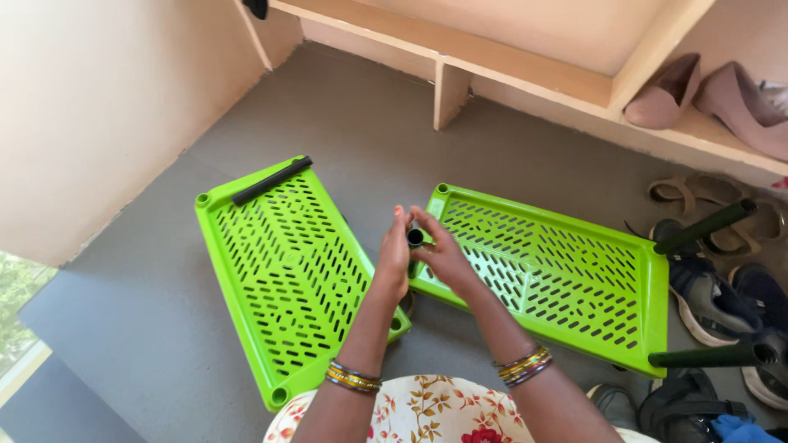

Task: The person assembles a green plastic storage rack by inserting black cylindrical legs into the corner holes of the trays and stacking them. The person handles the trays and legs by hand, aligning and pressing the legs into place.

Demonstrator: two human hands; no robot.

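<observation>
Dark tube (415, 238), short and hollow, its open round end facing the camera, held upright between both hands at the near-left corner of the right green slotted shelf panel (566, 271). This panel lies flat on the floor, with two dark tubes projecting from its right corners.

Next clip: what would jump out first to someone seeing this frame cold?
Two bright green slotted plastic shelves lie on the grey floor, the left shelf with a loose black tube across its far end, the right shelf with dark tubes standing out of its right corners. Between them, the left hand and right hand together hold a short dark tube upright. Shoes crowd the right edge.
</observation>
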